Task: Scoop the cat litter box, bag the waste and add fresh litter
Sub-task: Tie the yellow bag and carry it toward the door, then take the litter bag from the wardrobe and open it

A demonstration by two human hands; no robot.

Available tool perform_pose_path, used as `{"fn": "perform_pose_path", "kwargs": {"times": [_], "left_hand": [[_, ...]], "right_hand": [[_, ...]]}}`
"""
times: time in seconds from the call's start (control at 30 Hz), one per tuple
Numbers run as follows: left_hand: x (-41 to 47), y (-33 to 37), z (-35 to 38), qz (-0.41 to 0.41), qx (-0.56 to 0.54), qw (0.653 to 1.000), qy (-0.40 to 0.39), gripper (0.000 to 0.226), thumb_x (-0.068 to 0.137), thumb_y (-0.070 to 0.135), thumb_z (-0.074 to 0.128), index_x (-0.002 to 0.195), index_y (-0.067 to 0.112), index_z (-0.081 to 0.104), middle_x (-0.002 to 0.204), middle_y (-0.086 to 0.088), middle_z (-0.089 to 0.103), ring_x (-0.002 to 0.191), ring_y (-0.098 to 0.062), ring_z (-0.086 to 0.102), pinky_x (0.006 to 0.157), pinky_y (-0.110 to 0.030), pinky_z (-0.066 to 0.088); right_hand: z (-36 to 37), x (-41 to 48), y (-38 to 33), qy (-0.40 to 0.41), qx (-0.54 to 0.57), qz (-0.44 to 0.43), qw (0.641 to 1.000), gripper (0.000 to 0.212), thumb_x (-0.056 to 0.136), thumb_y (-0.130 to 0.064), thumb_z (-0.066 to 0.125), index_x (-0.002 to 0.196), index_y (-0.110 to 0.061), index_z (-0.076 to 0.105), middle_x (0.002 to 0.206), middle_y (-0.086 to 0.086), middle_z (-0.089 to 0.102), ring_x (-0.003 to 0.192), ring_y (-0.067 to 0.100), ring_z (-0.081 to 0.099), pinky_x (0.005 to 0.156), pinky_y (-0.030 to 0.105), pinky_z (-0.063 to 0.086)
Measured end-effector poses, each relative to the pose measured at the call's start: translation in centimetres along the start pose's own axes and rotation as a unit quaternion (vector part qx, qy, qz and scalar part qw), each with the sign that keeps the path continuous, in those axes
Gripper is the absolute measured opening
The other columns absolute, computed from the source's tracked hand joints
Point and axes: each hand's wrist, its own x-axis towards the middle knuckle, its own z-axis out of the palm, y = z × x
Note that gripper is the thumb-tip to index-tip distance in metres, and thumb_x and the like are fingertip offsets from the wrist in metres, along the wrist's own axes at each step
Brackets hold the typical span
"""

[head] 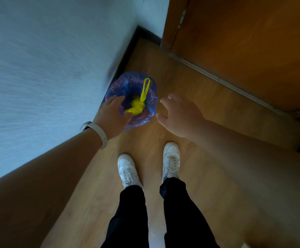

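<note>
Bin [153, 97] with a knotted yellow bag [137, 106] inside; my left hand [112, 113] reaches over it, grip I cannot tell; right hand [179, 113] spread loose.

Reaching forward and down with bare left hand [112, 115] palm-down, fingers loosely extended, white strap [101, 134] round its wrist, and bare right hand [179, 115] splayed wide, palm-down, holding nothing.

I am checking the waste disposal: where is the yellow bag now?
In the head view, the yellow bag lies inside the blue-lined bin by the wall, beside the left hand.
</note>
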Motion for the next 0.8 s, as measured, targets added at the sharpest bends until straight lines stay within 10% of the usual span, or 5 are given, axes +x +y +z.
{"fn": "perform_pose_path", "kwargs": {"times": [0.8], "left_hand": [[-26.6,19.2,-22.7,0.257,0.211,0.939,0.081,0.065,0.091,0.056,0.048,0.147,0.025,0.037,0.152,-0.011,0.037,0.140,-0.031,0.033,0.113,-0.050,0.027]], "right_hand": [[-23.4,-30.7,-13.4,0.152,0.020,0.157,0.976,0.057,0.096,-0.054,0.035,0.145,-0.026,0.033,0.152,0.003,0.032,0.139,0.025,0.032,0.109,0.045,0.035]]}}
